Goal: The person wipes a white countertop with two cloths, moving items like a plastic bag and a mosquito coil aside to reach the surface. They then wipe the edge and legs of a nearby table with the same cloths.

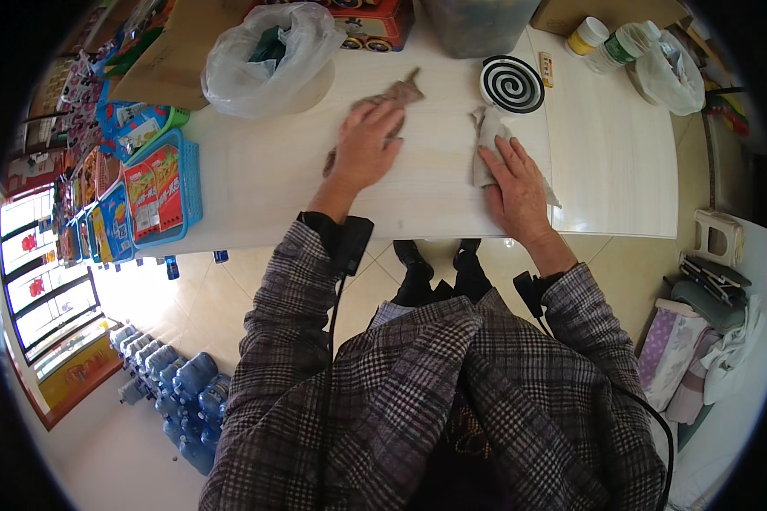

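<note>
My left hand (pixel 369 140) holds a brown cloth (pixel 411 92) down against the white tabletop (pixel 434 160). The cloth is bunched, with one twisted end sticking out past the fingertips. Under my right hand (pixel 518 185) a pale grey cloth (pixel 486 153) lies partly folded on the same surface, fingers spread over it and the thumb at its near side. Just beyond this cloth is a black mosquito coil (pixel 511 85) on a round white dish. A small printed packet (pixel 546 70) lies beside the dish.
A plastic-bag-lined bin (pixel 271 61), a red box (pixel 374 25) and a grey container (pixel 479 25) stand at the back. Snack baskets (pixel 192 185) line the left edge. Bottles (pixel 623 46) stand at the back right. Blue water jugs (pixel 195 377) are on the floor to the left.
</note>
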Available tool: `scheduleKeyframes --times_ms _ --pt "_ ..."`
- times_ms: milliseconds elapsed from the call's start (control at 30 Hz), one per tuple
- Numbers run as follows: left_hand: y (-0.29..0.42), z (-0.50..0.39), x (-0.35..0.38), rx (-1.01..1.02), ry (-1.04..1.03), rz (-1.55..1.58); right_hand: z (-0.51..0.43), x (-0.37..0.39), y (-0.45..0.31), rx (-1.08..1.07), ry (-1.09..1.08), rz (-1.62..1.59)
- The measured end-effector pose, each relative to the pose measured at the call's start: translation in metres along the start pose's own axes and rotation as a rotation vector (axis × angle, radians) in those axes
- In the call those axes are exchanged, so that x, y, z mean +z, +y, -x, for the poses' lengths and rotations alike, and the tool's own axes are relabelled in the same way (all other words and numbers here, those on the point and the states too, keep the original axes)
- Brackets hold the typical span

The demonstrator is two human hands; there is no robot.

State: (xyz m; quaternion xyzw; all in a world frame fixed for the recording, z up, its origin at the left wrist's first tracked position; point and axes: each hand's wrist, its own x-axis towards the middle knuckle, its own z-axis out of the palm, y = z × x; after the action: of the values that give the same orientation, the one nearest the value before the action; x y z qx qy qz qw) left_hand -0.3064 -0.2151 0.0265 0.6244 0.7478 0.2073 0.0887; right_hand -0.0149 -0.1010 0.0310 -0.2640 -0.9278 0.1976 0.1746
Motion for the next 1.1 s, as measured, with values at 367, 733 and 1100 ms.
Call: scheduleKeyframes --times_ms 367,733,1100 --pt "-0.013 0.036 -0.017 -0.032 0.05 0.076 0.038 -0.023 -0.016 0.042 -0.116 -0.148" --pt "-0.029 -0.062 -0.008 -0.074 -0.017 -0.041 0.03 -0.019 -0.002 0.035 -0.035 -0.135" --pt "0.012 -0.119 0.02 0.163 -0.034 -0.024 0.027 -0.021 0.008 -0.026 -0.069 -0.17"
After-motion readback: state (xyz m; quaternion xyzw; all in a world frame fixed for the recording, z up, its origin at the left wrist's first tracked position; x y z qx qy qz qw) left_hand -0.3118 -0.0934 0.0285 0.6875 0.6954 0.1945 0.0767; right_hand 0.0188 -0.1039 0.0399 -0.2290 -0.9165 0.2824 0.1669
